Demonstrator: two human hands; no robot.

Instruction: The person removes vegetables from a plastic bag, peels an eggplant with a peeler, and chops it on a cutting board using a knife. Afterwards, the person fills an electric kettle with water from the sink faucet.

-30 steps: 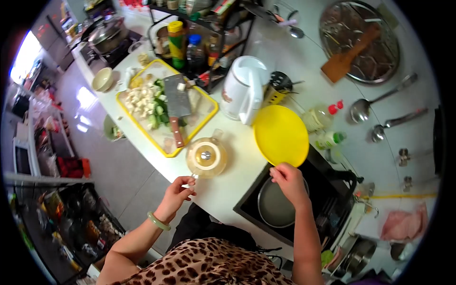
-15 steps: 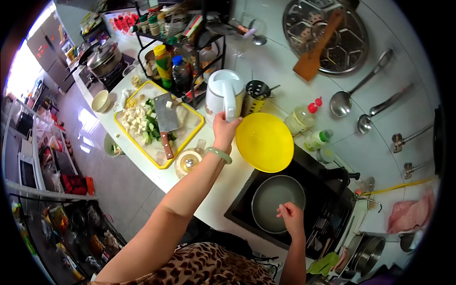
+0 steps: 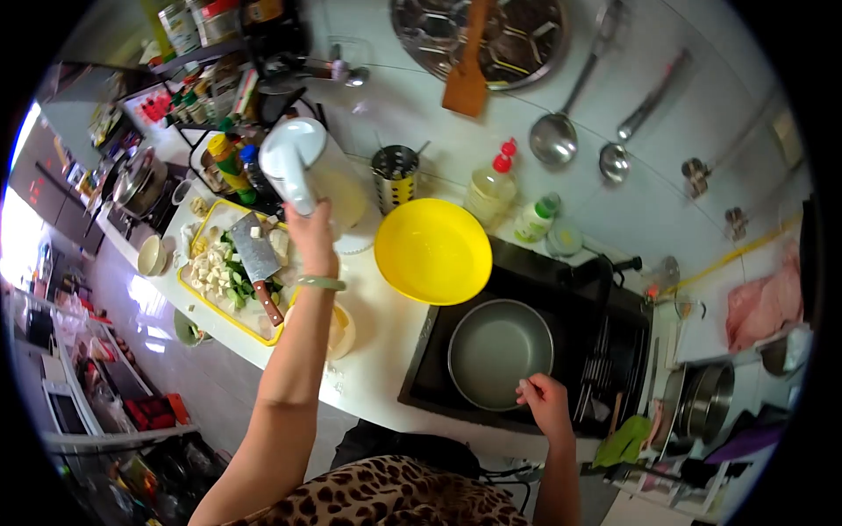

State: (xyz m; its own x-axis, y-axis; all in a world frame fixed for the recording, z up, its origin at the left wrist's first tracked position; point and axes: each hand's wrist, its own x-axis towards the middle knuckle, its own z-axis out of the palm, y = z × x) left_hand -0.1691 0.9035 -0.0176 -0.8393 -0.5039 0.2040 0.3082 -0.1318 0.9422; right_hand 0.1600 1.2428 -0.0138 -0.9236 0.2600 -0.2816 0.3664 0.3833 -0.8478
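My left hand (image 3: 312,237), with a green bangle on the wrist, is closed around the handle of a white electric kettle (image 3: 335,175). The kettle is at the back of the counter, left of a yellow bowl (image 3: 431,252); a pale disc shows under its lower edge. I cannot tell whether it touches the counter. Over the near right rim of a grey pan (image 3: 500,351) in the black sink (image 3: 421,373), my right hand (image 3: 545,401) has its fingers curled in, with nothing visible in them. My left forearm partly hides a glass teapot (image 3: 340,331).
Left on the counter, a yellow-rimmed cutting board (image 3: 257,335) bears a cleaver (image 3: 254,254), white cubes and green pieces. A utensil holder (image 3: 396,178) and bottles (image 3: 489,195) stand along the wall. Ladles (image 3: 553,138) hang above; a faucet (image 3: 605,285) is at the sink.
My left hand has taken the kettle leftward relative to the yellow bowl, and it looks more tilted. My right hand stays by the pan's near right rim. The camera view has shifted.
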